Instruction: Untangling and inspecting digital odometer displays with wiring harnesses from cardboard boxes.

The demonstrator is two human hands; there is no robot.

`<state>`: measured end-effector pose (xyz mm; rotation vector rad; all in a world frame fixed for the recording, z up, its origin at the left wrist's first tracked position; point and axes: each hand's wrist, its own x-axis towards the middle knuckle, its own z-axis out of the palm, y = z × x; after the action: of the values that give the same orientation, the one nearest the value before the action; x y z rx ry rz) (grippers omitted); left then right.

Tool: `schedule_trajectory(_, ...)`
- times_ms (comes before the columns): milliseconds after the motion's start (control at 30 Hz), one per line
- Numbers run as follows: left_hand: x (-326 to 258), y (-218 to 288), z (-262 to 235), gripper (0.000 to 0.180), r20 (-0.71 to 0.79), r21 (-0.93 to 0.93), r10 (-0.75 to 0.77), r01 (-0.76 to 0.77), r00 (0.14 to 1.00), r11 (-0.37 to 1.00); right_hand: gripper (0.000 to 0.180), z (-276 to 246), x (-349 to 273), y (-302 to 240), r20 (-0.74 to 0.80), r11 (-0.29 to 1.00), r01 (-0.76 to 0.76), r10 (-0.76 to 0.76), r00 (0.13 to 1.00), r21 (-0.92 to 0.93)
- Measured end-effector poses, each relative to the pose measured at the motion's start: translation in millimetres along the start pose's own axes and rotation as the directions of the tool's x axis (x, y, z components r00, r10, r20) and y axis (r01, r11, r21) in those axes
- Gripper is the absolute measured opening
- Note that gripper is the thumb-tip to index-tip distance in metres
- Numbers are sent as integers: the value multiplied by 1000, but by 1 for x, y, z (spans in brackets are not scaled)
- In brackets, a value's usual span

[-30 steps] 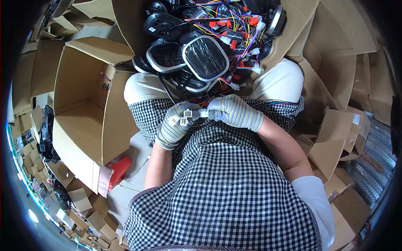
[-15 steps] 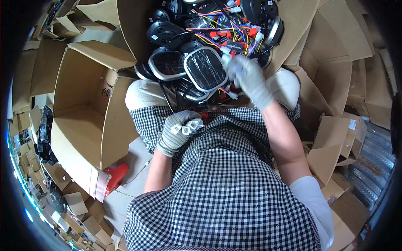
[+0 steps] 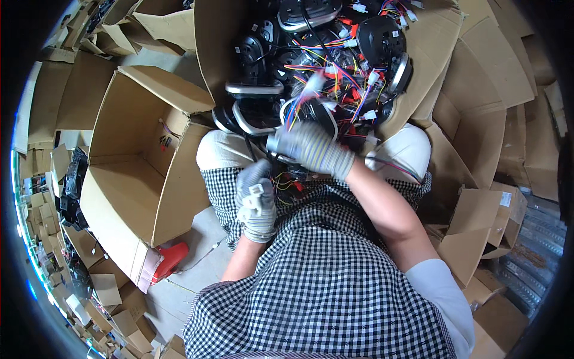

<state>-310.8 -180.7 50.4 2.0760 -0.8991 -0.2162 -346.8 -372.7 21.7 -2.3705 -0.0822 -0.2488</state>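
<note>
My left hand (image 3: 257,209), in a grey striped glove, is closed around white plastic wire connectors (image 3: 255,198) above my lap. Some thin coloured wires hang beside it, with a red connector (image 3: 298,186) at their end. To the right and a little farther off, my right hand (image 3: 314,148), gloved the same way and smeared by motion, grips a wire harness (image 3: 293,112). Its blurred white plug swings up above the fingers. Just beyond both hands lies a pile of black units with silver rims (image 3: 254,90) and tangled coloured wires (image 3: 326,45), inside a cardboard box (image 3: 427,57).
An open cardboard box (image 3: 119,185) stands to my left, with a small wired piece (image 3: 164,140) inside. A red object (image 3: 170,262) sits on the floor beside it. More open cartons (image 3: 472,131) crowd the right, near a ribbed metal surface (image 3: 532,257).
My right hand has drawn back from the pile toward my left hand, bringing the wire harness. The left hand has turned and lowered slightly. The view has shifted a little.
</note>
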Motion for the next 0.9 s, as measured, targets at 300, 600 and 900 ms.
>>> schedule_trajectory(300, 22, 4, 9, 39, 162, -139, 314, -293, 935, 946, 20, 18, -30, -37, 131, 990, -117, 106, 986, 80)
schedule_trajectory(600, 1, -2, 2, 69, 205, -445, -199, 272, 958, 853, 30, -44, -70, -57, 186, 453, -419, 474, 861, 787)
schedule_trajectory(900, -5, -1, 10, 28, 197, 30, -75, 70, 978, 997, 30, -41, -71, -61, 415, -17, -483, 540, 733, 876)
